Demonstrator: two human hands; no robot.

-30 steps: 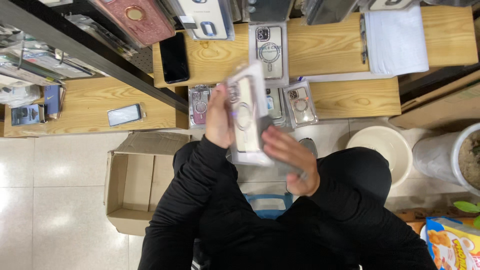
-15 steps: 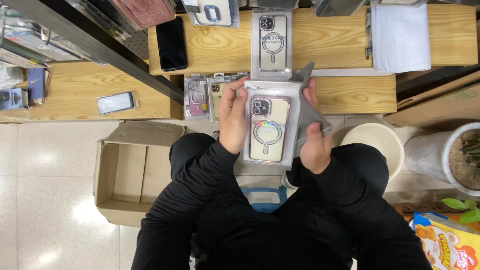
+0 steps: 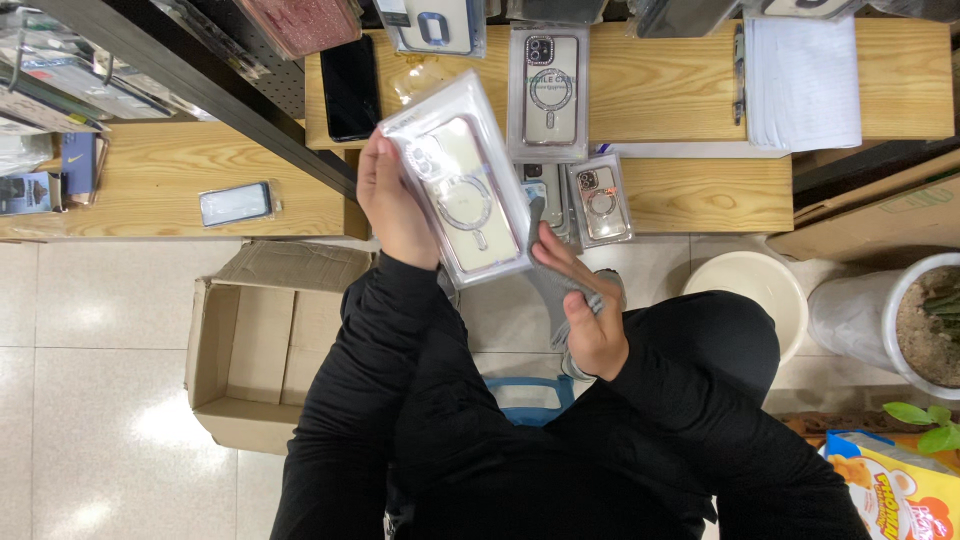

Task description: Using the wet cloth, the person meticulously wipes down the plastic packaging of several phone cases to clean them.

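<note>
My left hand grips a clear packaged phone case by its left long edge, fingers closed around it, thumb side hidden behind the pack. It sits just above the centre of the frame, tilted so that its long axis runs from upper left down to lower right, with the camera cut-out toward the top. My right hand is lower and to the right, loosely curled around a grey cloth; one fingertip reaches up and touches the pack's lower right edge. So the case lies up and to the left of my right hand, and the left hand carries its weight. Beyond the pack, on the wooden bench across the top of the frame, lie more packaged cases, a black phone and a stack of white paper. An open cardboard box stands on the tiled floor at lower left.
</note>
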